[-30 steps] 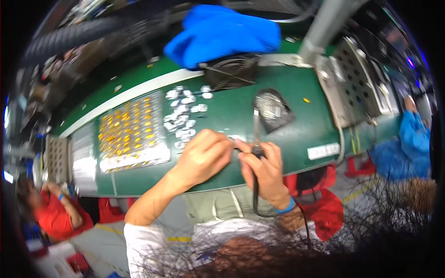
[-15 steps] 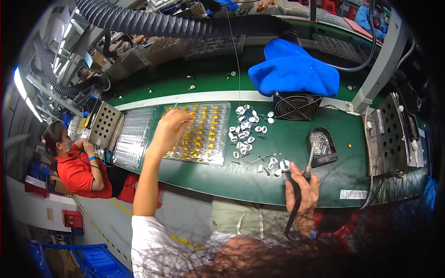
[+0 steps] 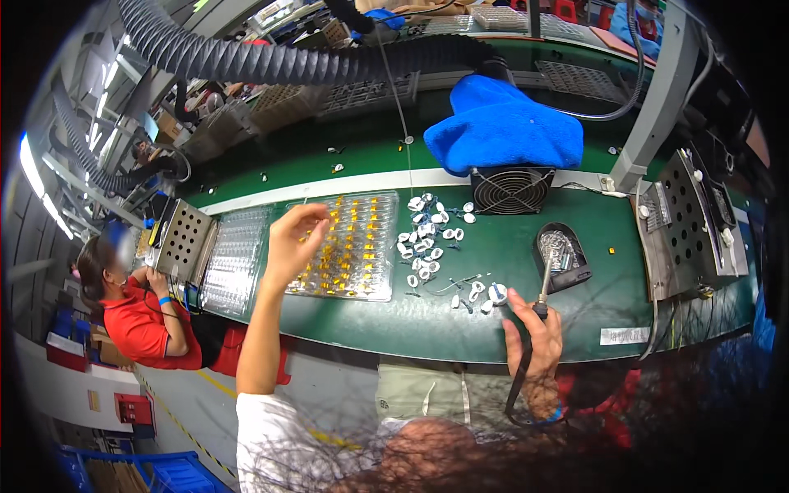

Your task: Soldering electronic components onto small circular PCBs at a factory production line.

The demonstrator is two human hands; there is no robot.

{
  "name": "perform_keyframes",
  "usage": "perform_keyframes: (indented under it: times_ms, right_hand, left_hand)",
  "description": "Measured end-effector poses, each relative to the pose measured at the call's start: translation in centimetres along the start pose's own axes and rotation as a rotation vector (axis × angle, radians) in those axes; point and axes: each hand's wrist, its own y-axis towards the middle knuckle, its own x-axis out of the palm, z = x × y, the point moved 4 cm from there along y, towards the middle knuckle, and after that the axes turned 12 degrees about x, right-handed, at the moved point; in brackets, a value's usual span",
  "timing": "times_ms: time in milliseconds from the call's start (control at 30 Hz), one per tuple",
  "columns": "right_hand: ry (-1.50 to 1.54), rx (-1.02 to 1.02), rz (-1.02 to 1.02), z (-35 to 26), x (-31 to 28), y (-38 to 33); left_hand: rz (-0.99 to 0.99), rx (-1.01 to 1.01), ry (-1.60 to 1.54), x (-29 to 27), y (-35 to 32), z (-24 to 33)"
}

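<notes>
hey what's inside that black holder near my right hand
Inside the black holder is a silvery, metallic-looking tangle, partly hidden by the slim tool in your right hand. The bottom is covered, so anything beneath can't be seen.

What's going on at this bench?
A person is working with both hands over a green bench. Their left hand is over a clear tray of small yellow pieces; whether it holds one is too small to tell. Their right hand grips a soldering iron, fingertips close to a round white part. More white parts lie loose between the tray and a dark box of small metal bits.
</notes>
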Motion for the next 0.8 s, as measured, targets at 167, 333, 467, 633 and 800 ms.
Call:
perform_keyframes:
  times_ms: [167, 333, 467, 633, 800]
  right_hand:
    - [0.028, -0.014, -0.035, -0.4, -0.5, 0.5]
    - [0.209, -0.105, -0.038, 0.1, -1.6, -0.2]
    - [0.231, -0.002, 0.011, 1.0, -3.3, -1.6]
    - [0.125, -0.048, 0.046, 1.3, -4.3, -2.1]
    - [0.04, 0.031, 0.014, 1.5, -3.9, -2.7]
  left_hand:
    - [-0.044, -0.031, -0.5, 8.0, -0.3, 5.5]
    - [-0.317, -0.083, -0.703, 13.9, 2.1, 10.9]
    - [-0.385, -0.14, -0.778, 17.7, 2.7, 10.2]
    - [-0.381, -0.311, -0.858, 20.8, 0.6, 8.8]
    - [-0.403, -0.206, -0.729, 21.1, 0.2, 10.1]
